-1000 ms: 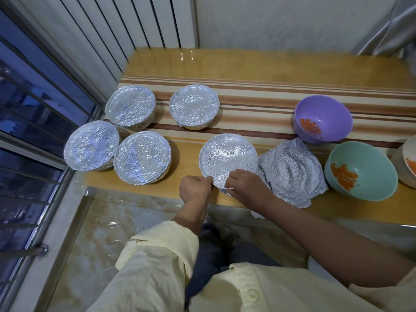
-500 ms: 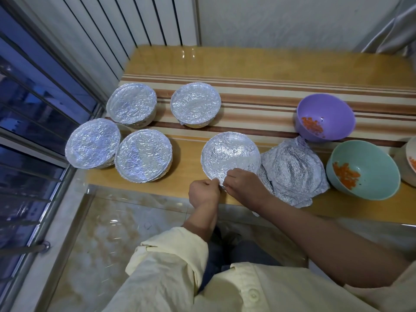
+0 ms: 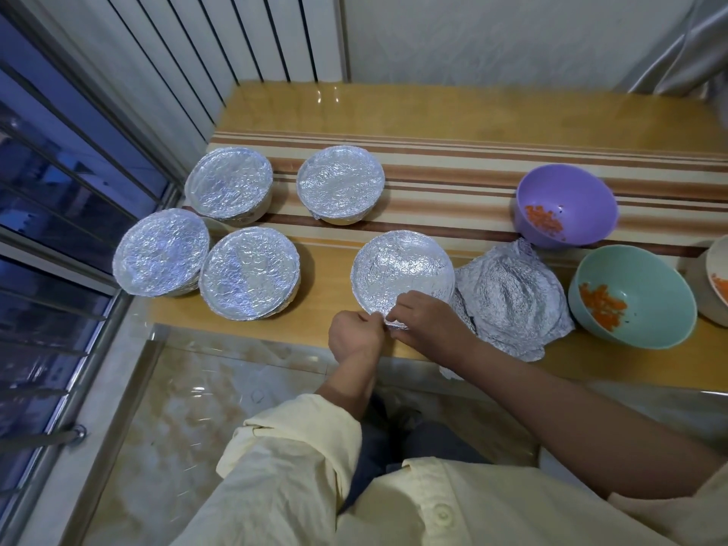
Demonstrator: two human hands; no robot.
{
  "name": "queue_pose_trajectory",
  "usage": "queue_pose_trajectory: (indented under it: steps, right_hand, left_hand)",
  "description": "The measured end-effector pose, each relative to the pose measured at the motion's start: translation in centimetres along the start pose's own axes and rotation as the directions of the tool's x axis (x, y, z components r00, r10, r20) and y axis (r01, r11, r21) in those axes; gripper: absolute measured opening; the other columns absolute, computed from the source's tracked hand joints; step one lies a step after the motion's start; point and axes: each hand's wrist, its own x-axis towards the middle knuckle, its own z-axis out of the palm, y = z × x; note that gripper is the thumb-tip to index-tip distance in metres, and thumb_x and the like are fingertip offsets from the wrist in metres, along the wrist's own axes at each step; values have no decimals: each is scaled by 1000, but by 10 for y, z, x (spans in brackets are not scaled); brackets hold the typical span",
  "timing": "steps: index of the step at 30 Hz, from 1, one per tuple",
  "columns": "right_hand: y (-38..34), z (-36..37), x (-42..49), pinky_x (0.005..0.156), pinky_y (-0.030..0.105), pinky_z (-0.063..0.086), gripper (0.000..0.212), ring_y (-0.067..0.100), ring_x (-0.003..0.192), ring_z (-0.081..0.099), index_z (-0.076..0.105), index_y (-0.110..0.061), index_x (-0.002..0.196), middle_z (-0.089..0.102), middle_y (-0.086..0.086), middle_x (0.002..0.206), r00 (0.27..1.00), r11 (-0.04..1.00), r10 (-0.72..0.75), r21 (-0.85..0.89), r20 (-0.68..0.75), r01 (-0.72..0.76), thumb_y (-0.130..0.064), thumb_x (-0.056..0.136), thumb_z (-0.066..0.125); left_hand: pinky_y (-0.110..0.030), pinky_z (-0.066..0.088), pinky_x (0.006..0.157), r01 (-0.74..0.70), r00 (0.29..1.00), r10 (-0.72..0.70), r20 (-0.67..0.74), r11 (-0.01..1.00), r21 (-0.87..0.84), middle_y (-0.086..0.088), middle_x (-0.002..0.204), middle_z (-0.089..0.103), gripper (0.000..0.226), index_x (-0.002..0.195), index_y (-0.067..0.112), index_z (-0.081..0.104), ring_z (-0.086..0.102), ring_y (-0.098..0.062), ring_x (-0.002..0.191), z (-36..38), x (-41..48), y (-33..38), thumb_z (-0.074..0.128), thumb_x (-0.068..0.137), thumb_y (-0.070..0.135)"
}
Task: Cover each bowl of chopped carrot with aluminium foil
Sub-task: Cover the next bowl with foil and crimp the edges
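The grip is a two-handed pinch: the left hand (image 3: 356,336) and the right hand (image 3: 427,323) have their fingers curled on the last loose flap of the foil cover (image 3: 402,269), at the near rim of the middle bowl, which is itself hidden beneath. Their knuckles almost touch. How much foil sits between the fingers is hard to tell, since the hands hide that stretch of rim. The bowl stands close to the near edge of the table (image 3: 433,108), and the rest of its cover is already drawn round and flat.

Against a second ago, the left hand has closed in on the right and the hanging flap has shrunk to a sliver between them. The crimping looks nearly done, so this fifth bowl is about sealed.

Just to its right lies a crumpled stack of loose foil sheets (image 3: 512,301). Farther right, three bowls are still open: a purple bowl (image 3: 583,191), a teal bowl (image 3: 650,293) nearer, and a white bowl (image 3: 717,262) cut by the frame, each showing chopped carrot (image 3: 543,218). To the left stand four covered bowls (image 3: 250,277), well apart from the hands.
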Motion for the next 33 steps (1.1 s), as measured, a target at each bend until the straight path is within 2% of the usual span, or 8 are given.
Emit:
queue_pose_trajectory:
  steps: [5,11,17,21,25,27,29,33]
  right_hand:
    - [6,-1,-9,49,30,44,27,25,61,55,62,-9,68,56,6,68,1000,997,6,-76,23,-4,-1,53,83]
    - [2,0,-2,45,26,39,22,24,57,55,62,-9,61,55,5,63,999,997,41,-72,16,-40,0,56,81]
    - [-1,4,0,44,28,42,19,26,57,55,59,-8,60,54,6,62,998,998,58,-40,8,-58,0,61,77]
    - [-3,4,2,43,30,44,19,27,58,56,60,-7,60,55,6,62,996,996,86,-36,-1,-86,0,61,77]
    - [-4,2,2,44,31,45,18,26,60,57,62,-7,62,57,6,64,994,994,106,-19,-11,-106,-2,62,79]
    - [-4,2,1,45,31,45,17,27,60,57,63,-7,63,57,6,64,994,994,113,-7,-10,-113,-2,62,79]
    - [-4,4,1,45,32,45,17,26,60,57,63,-7,63,57,6,64,993,993,118,-8,-10,-118,-1,62,79]
    - [-4,4,1,44,30,45,19,27,59,57,63,-8,62,56,6,63,993,993,117,1,-8,-117,0,61,79]
  left_hand:
    - [-26,39,62,-33,999,33,-8,999,26,-17,76,72,22,74,6,77,67,-36,80,-4,6,1,69,82,25]
    - [-27,43,74,1,998,-10,-62,990,-143,0,83,72,32,85,13,74,65,-23,82,-1,-4,-6,74,82,45]
    - [-32,54,74,34,998,-43,-40,978,-207,-12,73,74,26,67,10,76,68,-31,75,7,-10,-7,73,83,30]
    - [-34,57,79,57,996,-70,-47,971,-233,-7,73,74,20,68,12,75,71,-30,79,7,-8,-3,73,81,28]
    - [-33,47,70,85,990,-120,-80,934,-346,-2,62,62,39,59,14,63,57,-26,66,6,-16,-2,62,89,40]
    - [-36,45,67,94,988,-133,-79,918,-384,-11,60,60,44,58,10,63,53,-28,63,6,-17,-2,60,89,41]
    - [-37,53,70,80,992,-110,-59,924,-374,-15,65,69,43,58,7,70,63,-33,66,6,-18,-1,67,83,43]
    - [-47,61,78,94,995,-102,-4,926,-366,-10,62,72,18,50,30,72,73,-37,74,11,-3,-9,69,56,47]
